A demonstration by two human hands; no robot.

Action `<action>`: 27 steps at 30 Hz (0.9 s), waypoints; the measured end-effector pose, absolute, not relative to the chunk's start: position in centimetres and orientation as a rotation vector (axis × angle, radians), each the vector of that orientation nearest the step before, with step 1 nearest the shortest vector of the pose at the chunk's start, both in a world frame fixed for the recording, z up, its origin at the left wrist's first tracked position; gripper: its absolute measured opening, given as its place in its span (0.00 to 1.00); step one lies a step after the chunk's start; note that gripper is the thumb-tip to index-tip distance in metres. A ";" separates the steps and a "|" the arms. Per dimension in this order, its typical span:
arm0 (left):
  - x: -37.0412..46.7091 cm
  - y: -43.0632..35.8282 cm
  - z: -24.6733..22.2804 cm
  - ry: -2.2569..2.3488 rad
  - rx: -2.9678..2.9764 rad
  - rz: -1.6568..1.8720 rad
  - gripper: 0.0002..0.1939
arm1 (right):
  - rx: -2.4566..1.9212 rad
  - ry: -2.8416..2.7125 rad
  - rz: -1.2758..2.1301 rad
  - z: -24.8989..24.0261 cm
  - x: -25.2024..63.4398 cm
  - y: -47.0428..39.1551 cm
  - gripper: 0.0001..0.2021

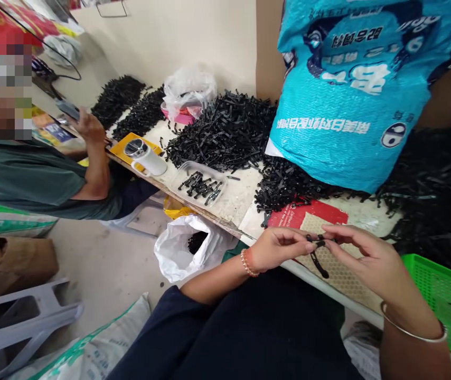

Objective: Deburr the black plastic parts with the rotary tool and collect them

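Small black plastic parts [319,264] are pinched between my two hands, above the near edge of the table. My left hand [279,247] grips them from the left with thumb and fingers. From the right, my right hand [362,256] holds the other end between thumb and fingertips. One black strip hangs down below the fingers. Under the hands lie a red card [328,211] and a tan honeycomb-patterned mat [344,261]. A large heap of similar black parts [225,132] lies farther back on the table.
A blue sack [340,105] stands behind my hands. A clear tray [225,192] holds black pieces, near a white mug [150,161]. A green basket [439,295] is at right. Another person's hand [91,126] holds a phone at left. A white bag [178,253] stands below the table.
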State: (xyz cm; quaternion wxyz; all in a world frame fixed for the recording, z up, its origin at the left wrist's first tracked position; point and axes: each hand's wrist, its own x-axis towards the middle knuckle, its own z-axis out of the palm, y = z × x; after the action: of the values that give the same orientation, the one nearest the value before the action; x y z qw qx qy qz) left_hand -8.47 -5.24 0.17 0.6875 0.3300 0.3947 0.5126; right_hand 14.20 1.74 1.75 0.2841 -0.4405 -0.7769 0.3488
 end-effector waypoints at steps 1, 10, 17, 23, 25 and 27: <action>-8.1 -5.3 0.1 0.886 0.724 1.105 0.28 | -1.162 -2.138 0.916 1.9 14.4 1.7 0.12; -5.9 -5.3 0.6 0.911 0.488 1.181 0.24 | -1.169 -1.477 1.274 -0.6 11.8 -0.8 0.14; -9.7 -4.7 1.3 0.897 0.369 1.048 0.18 | -0.963 -1.598 1.316 0.5 11.4 0.6 0.15; -8.5 -5.2 1.3 0.864 0.395 0.959 0.23 | -0.907 -1.692 1.348 1.9 12.7 0.0 0.13; -7.5 -5.2 1.1 0.848 0.355 0.991 0.25 | -0.910 -1.697 1.339 1.3 13.3 0.0 0.10; -7.2 -4.8 0.9 0.831 0.332 1.020 0.27 | -0.926 -1.691 1.313 0.1 13.7 0.4 0.07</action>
State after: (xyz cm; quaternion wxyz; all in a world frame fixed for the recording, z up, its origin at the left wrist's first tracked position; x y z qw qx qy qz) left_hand -7.21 -4.84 0.85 0.7786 0.1534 0.3844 0.4716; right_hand 13.74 0.36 0.12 0.3934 -0.3650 -0.6665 0.5175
